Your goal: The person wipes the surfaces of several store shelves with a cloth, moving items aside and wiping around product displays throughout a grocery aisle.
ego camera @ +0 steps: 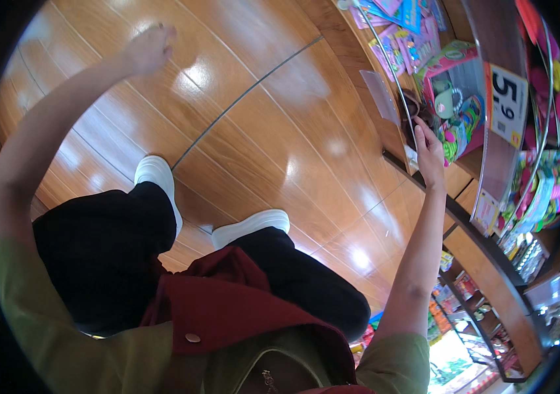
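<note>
My right hand (pixel 430 152) reaches to the front of a shop shelf, its fingertips at the thin metal rail (pixel 391 69) and next to a dark brown item (pixel 410 104). Whether the fingers grip the rail or that item is hard to see. Just beyond them stands a pink-edged display box (pixel 422 81) with a pale green piece (pixel 443 98) and bright coiled trinkets (pixel 462 130). Over the floor on the other side hangs my left hand (pixel 149 51), blurred, fingers partly curled; no held object can be made out.
Colourful packets (pixel 408 44) lie farther along the shelf. A price card (pixel 505 106) hangs on the shelf edge above, near more hanging toys (pixel 546 187). A clear plastic holder (pixel 380 96) juts out. Below are my white shoes (pixel 252 226) on the glossy wood-look floor (pixel 270 147).
</note>
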`<action>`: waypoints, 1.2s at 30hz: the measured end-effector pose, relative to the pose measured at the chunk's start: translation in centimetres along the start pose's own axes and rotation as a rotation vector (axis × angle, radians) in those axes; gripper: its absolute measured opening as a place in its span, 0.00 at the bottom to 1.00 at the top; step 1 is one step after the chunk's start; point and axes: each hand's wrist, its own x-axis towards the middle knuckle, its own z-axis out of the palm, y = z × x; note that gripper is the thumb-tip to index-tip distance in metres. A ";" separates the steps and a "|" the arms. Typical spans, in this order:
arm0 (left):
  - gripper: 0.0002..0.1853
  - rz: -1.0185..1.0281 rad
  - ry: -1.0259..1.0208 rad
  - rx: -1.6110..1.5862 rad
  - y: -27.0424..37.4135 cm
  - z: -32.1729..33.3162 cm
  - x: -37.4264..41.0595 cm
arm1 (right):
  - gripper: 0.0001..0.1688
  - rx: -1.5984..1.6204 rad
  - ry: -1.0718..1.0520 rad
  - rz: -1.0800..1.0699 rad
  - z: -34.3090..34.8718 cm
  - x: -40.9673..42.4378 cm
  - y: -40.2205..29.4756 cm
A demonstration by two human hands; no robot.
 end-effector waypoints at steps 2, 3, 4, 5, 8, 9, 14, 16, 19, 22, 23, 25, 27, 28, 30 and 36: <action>0.26 -0.141 0.084 0.122 -3.4 1.1 2.2 | 0.20 0.008 -0.046 0.050 0.1 2.0 0.7; 0.32 -0.221 0.052 0.169 -4.9 1.4 3.1 | 0.19 0.069 -0.082 0.060 0.0 2.9 1.2; 0.29 -0.225 0.091 0.201 -6.0 2.1 3.3 | 0.18 0.157 -0.055 0.071 0.2 3.3 -1.1; 0.26 -0.229 0.130 0.234 -6.9 3.0 3.3 | 0.17 0.176 -0.093 0.080 0.4 3.7 -1.7; 0.31 -0.132 -0.007 0.692 -7.1 3.3 4.9 | 0.13 0.092 -0.119 0.103 -0.1 5.6 -3.4; 0.34 -0.093 -0.105 0.903 -6.5 3.1 5.3 | 0.11 0.069 0.016 0.172 -0.6 5.3 -7.1; 0.48 -0.874 0.040 0.027 -0.6 1.2 5.2 | 0.11 0.703 0.621 -0.114 -2.7 9.2 -10.2; 0.50 -0.918 0.009 0.095 -1.2 3.1 4.6 | 0.14 0.401 0.894 -0.217 -2.6 13.3 -12.2; 0.48 -0.932 0.032 0.275 -4.4 6.1 6.3 | 0.19 0.101 0.976 -0.466 -3.9 22.0 -14.3; 0.46 -0.945 -0.113 0.209 -2.1 2.1 6.2 | 0.24 -0.053 0.944 -0.660 -5.1 28.8 -15.4; 0.48 -0.958 -0.151 0.178 -3.0 2.7 6.2 | 0.25 -0.103 0.930 -0.727 -4.9 30.9 -15.8; 0.49 -0.968 -0.205 0.150 -3.5 2.8 6.5 | 0.26 -0.014 0.856 -0.602 -3.6 35.1 -16.7; 0.49 -0.972 -0.242 0.159 -3.0 2.1 6.6 | 0.28 0.036 0.706 -0.537 -1.5 38.8 -18.0; 0.49 -0.974 -0.234 0.161 -3.1 2.2 6.6 | 0.30 -0.126 0.561 -0.339 -0.1 39.9 -18.9; 0.49 -0.975 -0.215 0.161 -3.3 2.5 6.7 | 0.33 -0.243 0.394 -0.156 1.4 43.0 -19.3; 0.48 -0.956 -0.223 0.104 -3.3 2.1 6.2 | 0.31 0.187 0.223 0.028 2.9 43.0 -26.7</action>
